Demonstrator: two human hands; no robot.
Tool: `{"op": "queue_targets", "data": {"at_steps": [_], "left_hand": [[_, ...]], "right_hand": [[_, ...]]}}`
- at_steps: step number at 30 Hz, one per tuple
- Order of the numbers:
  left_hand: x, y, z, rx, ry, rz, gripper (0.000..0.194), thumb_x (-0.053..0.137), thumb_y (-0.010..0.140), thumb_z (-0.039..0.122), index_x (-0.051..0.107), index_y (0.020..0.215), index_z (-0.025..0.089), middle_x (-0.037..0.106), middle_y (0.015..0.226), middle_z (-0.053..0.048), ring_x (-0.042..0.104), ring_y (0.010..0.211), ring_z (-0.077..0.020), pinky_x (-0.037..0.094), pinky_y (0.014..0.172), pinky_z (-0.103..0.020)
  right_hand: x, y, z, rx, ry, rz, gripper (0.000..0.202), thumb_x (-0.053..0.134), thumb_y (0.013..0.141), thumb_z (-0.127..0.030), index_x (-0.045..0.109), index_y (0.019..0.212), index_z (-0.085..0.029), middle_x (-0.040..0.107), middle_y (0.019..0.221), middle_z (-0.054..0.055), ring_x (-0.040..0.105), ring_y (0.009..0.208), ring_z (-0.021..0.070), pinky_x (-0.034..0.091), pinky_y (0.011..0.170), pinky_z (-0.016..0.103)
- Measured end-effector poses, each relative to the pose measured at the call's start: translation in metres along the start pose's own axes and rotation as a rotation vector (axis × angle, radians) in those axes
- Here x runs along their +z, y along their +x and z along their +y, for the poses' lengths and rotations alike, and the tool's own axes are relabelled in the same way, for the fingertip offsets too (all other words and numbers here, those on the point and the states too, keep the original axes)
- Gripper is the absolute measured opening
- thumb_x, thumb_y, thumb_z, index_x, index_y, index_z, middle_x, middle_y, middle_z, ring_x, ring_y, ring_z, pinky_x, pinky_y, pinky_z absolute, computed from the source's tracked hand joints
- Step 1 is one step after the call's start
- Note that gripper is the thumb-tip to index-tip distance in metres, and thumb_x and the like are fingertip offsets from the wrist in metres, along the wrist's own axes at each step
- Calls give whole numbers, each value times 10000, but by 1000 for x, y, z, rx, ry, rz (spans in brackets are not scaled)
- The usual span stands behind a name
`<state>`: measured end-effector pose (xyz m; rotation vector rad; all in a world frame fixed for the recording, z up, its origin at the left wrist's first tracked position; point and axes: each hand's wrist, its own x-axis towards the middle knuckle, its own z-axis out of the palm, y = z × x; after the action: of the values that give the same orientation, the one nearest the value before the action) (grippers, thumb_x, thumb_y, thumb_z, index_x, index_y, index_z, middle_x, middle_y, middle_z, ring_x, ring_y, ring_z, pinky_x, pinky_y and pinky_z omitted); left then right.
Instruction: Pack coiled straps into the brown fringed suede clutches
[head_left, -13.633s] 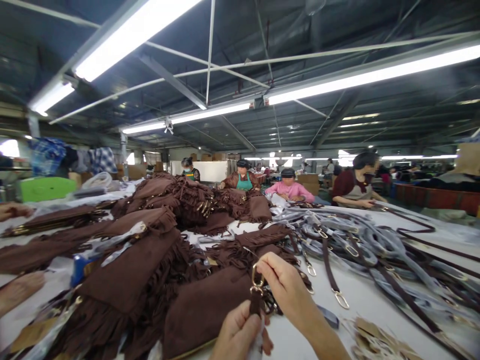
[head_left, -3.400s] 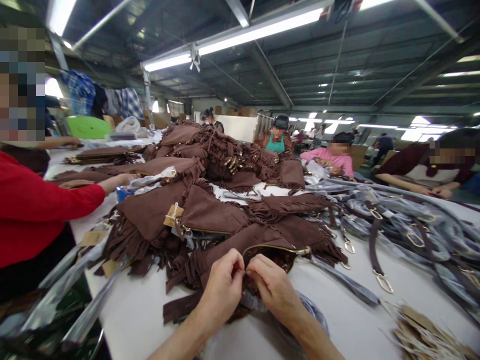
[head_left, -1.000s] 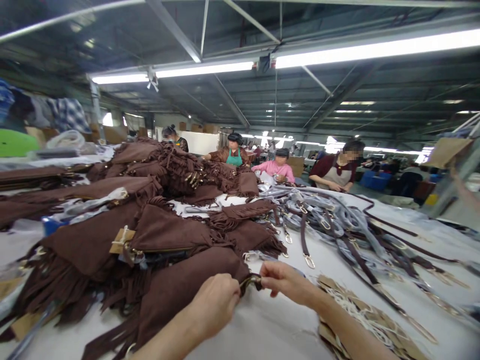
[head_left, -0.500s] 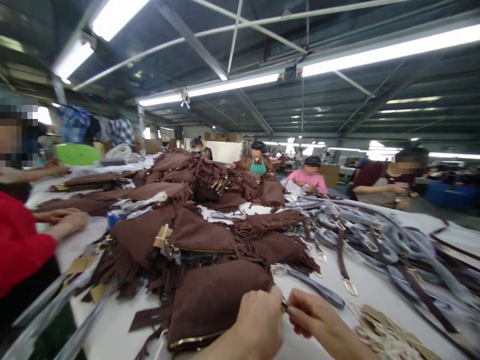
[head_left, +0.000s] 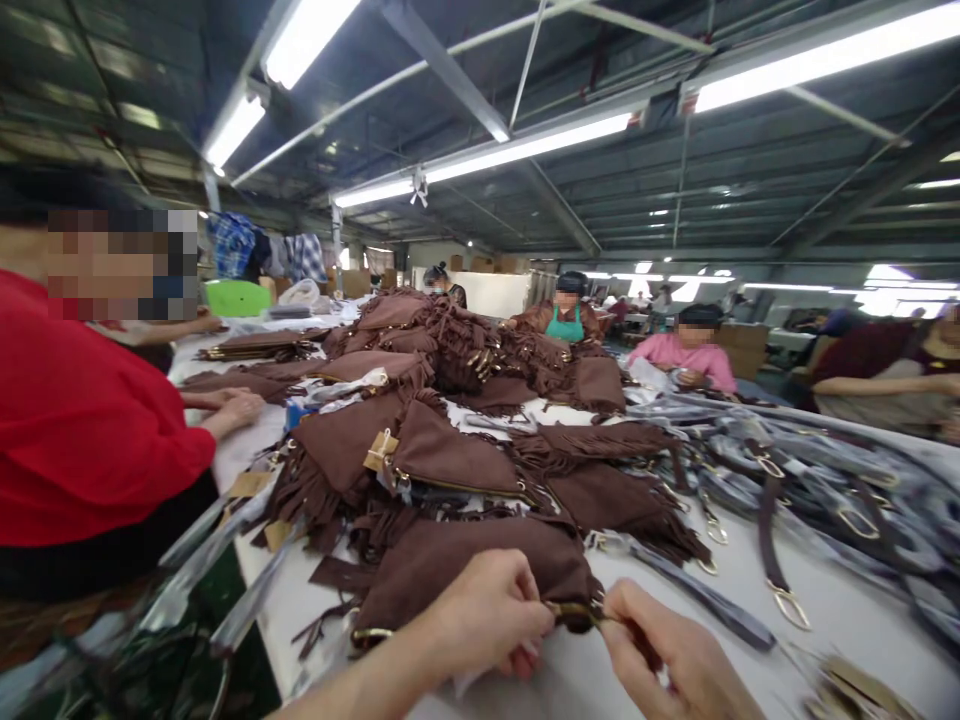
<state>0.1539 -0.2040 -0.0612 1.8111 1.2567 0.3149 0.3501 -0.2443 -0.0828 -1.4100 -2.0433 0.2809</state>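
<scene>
Brown bag [head_left: 435,555], one: on the tabletop [head_left: 757,585], in front of the person; probably light, soft and limp, best held by its firmer zipped edge [head_left: 574,610]. Grip: left hand [head_left: 495,610] pinching that edge, right hand [head_left: 664,645] its end. Wrapped strap [head_left: 690,585]: one, beside. Other brown bags [head_left: 457,455]: overlapped, uncountable.

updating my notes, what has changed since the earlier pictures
The left hand and right hand have left the open bag mouth and now hold gold metal at the edge of the front bag. The person in red has drawn a reaching hand back. The strap pile stayed put.
</scene>
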Motion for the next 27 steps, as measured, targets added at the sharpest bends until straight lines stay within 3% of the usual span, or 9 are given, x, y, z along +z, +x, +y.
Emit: {"op": "queue_targets", "data": {"at_steps": [2, 6, 9, 14, 18, 21, 24, 27], "left_hand": [[-2, -1, 2, -46, -150, -59, 38, 483, 812, 217, 513, 821, 195, 624, 632, -2, 594, 525, -167, 482, 526, -276], [1, -20, -2, 113, 271, 209, 85, 503, 798, 221, 552, 733, 196, 664, 734, -50, 637, 749, -221, 475, 701, -319], [6, -37, -13, 107, 471, 182, 126, 485, 832, 229, 605, 850, 193, 684, 847, -83, 637, 843, -258, 463, 754, -349], [21, -42, -36, 74, 366, 222, 81, 532, 843, 225, 610, 868, 224, 692, 853, -30, 629, 836, -225, 434, 726, -299], [39, -42, -50, 127, 274, 304, 73, 582, 814, 183, 605, 867, 227, 697, 833, -3, 629, 777, -191, 409, 699, -266], [50, -45, -56, 169, 208, 355, 81, 581, 799, 152, 589, 840, 222, 695, 824, 0, 625, 743, -172, 408, 670, -252], [60, -46, -61, 162, 209, 354, 97, 579, 781, 144, 586, 834, 226, 691, 799, 1, 627, 724, -175, 425, 661, -255], [69, -47, -65, 133, 244, 305, 115, 573, 793, 146, 595, 870, 229, 695, 808, -1, 639, 736, -181, 444, 670, -263]], "right_hand": [[-2, 5, -10, -84, -64, 84, 239, 393, 918, -298, 394, 684, -254, 452, 540, -50, 471, 471, 129, 329, 452, 236], [9, -2, 0, -145, -149, 144, 215, 414, 916, -255, 404, 701, -250, 464, 547, -58, 468, 450, 117, 329, 451, 233], [16, -16, 16, -76, -126, 61, 247, 412, 940, -289, 402, 697, -246, 476, 542, -59, 472, 462, 117, 337, 453, 224], [6, -21, 12, -47, -64, -285, 165, 425, 895, -196, 492, 749, -235, 609, 688, -19, 584, 621, 149, 427, 567, 244], [3, -11, -6, -153, -135, -219, 166, 503, 874, -193, 599, 994, -254, 654, 1029, 41, 631, 911, 202, 485, 769, 301], [20, -8, -12, -221, -164, -265, 158, 500, 927, -230, 612, 1031, -270, 647, 1029, 31, 638, 905, 189, 482, 733, 272], [46, -11, -10, -177, -243, -291, 191, 419, 956, -195, 590, 877, -230, 622, 858, 18, 635, 725, 170, 437, 593, 261], [61, -20, -8, -128, -259, -303, 191, 392, 930, -144, 530, 821, -219, 596, 804, 12, 615, 654, 163, 411, 550, 261]]}}
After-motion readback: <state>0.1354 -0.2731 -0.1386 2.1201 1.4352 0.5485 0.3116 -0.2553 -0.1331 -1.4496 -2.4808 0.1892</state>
